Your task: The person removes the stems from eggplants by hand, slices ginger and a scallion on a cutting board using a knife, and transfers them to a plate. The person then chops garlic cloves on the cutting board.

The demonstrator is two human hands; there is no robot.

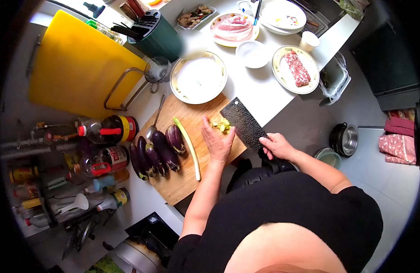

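Note:
My right hand (278, 146) is closed around the handle of a dark, dimpled cleaver (244, 123), whose broad blade reaches over the right edge of the wooden cutting board (185, 190). Beside the blade lies a small heap of yellow-green chopped pieces (222, 125), its kind unclear. My left hand (216, 142) is open, fingers stretched out along the near side of that heap; whether it touches the pieces is hard to tell. Left of it, a long green-and-white scallion stalk (188, 148) lies on the board. Several purple eggplants (164, 149) sit further left, near a metal spoon (156, 119).
A white plate (198, 78) overlaps the board's far edge. Plates of raw meat (234, 26) and ribs (297, 69) stand beyond, around a white bowl (252, 53). A green knife block (156, 37), yellow board (78, 63) and several bottles (114, 128) line the left.

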